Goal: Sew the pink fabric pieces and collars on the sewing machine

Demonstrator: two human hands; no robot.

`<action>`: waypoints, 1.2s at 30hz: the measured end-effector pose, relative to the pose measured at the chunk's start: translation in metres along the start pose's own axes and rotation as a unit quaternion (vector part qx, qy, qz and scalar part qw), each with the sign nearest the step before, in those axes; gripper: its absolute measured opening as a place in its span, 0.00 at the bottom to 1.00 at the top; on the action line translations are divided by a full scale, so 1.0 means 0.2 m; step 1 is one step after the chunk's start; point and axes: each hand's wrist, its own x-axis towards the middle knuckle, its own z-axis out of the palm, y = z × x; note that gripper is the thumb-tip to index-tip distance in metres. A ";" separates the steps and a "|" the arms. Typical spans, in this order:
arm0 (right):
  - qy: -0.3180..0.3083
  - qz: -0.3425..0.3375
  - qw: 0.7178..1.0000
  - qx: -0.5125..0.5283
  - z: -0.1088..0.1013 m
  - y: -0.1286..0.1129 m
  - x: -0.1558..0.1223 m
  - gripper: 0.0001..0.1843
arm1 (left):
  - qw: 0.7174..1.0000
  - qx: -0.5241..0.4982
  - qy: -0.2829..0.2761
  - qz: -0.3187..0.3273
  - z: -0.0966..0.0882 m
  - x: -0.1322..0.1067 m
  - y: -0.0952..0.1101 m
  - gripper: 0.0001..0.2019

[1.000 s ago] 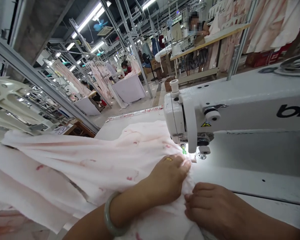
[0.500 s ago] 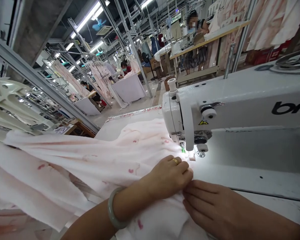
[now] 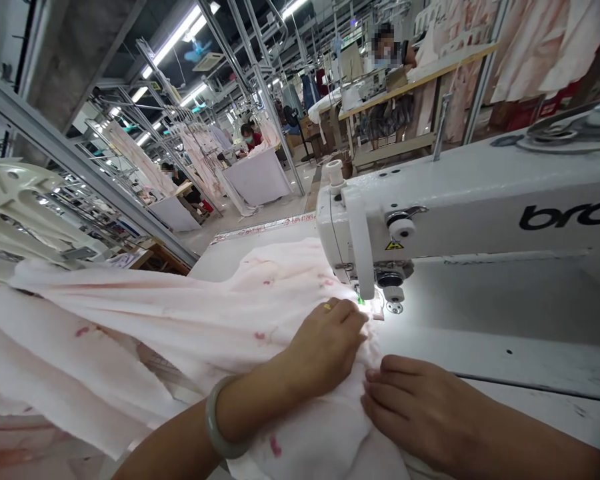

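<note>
1. Cloth (image 3: 220,300), 1 piece, pale pink with darker pink marks. It lies spread over the worktable (image 3: 275,231), its right edge running up to the lit needle end of the sewing machine (image 3: 460,207).
2. Left hand (image 3: 330,347), wearing 1 yellow ring (image 3: 327,306), with 1 pale bangle (image 3: 220,420) on the arm. Fingers bunched and bent, pinching the cloth by its edge, just beside the small green part (image 3: 361,301) under the machine head.
3. Right hand (image 3: 415,407). Nearer the person, fingers together, tips touching the same edge. Thumb hidden; from where I stand I cannot tell whether it clasps the cloth or only steadies it.
4. Done, by my reckoning: cloth laid in place, edge lined up with the needle, lamp lit, and some cloth lying beyond the needle. The work looks partway through; finished stitching is too fine to make out.
5. Left, by my reckoning: the stretch of edge between the 2 hands and below, seemingly not yet past the needle. Its full length is hidden.
6. Cream plastic frame (image 3: 25,200), 1, at far left, just beside the cloth's outer end.
</note>
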 end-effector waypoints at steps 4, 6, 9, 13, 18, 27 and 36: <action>-0.002 0.008 0.999 0.039 -0.03 0.01 0.02 0.20 | 1.000 -0.018 -0.014 -0.003 -0.01 -0.05 0.01 0.15; -0.014 0.013 0.999 0.051 -0.04 0.01 0.02 0.20 | 0.999 -0.019 -0.032 0.006 0.01 -0.07 0.01 0.18; -0.026 0.018 0.998 0.059 -0.02 0.01 0.00 0.19 | 0.999 -0.003 -0.045 0.008 0.04 -0.07 0.00 0.20; -0.009 0.026 0.998 0.059 0.01 0.06 -0.03 0.19 | 0.998 0.004 -0.066 0.005 0.04 0.00 -0.02 0.19; -0.012 0.060 0.996 0.057 -0.02 0.13 0.00 0.21 | 0.994 0.001 -0.104 -0.014 -0.03 0.06 -0.04 0.14; -0.021 0.091 0.992 0.083 0.00 0.19 0.00 0.20 | 0.994 -0.040 -0.100 0.008 0.01 0.00 -0.04 0.11; -0.046 0.143 0.984 0.092 0.01 0.28 0.01 0.18 | 0.994 0.036 -0.098 0.022 -0.03 0.07 -0.10 0.11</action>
